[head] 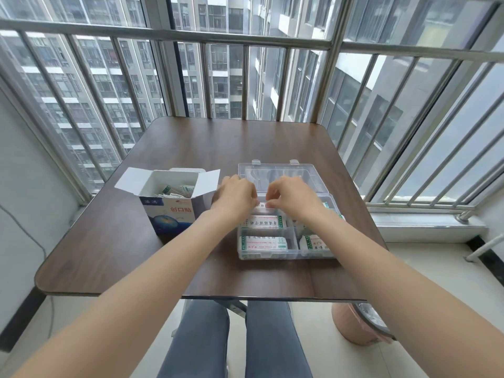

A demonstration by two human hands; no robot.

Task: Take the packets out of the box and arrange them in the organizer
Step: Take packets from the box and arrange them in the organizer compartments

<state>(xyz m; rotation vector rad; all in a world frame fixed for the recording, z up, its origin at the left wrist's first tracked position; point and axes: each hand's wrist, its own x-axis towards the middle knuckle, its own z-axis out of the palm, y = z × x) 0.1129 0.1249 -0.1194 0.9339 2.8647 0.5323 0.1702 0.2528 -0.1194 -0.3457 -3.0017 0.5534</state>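
Packet [262, 205] pinched by curled fingers of left hand [236, 196] and right hand [293, 196] over organizer [289, 253], open box [170, 201] placed beside, on table [191, 143]

I sit at a dark brown table [191, 148] with rounded corners. At twelve o'clock a metal railing [245, 39] with upright bars runs across the window, and grey tower blocks [223, 77] stand beyond it. At five o'clock a pink bin [351, 326] sits on the pale floor. At six o'clock my jeans [234, 342] show under the table edge.
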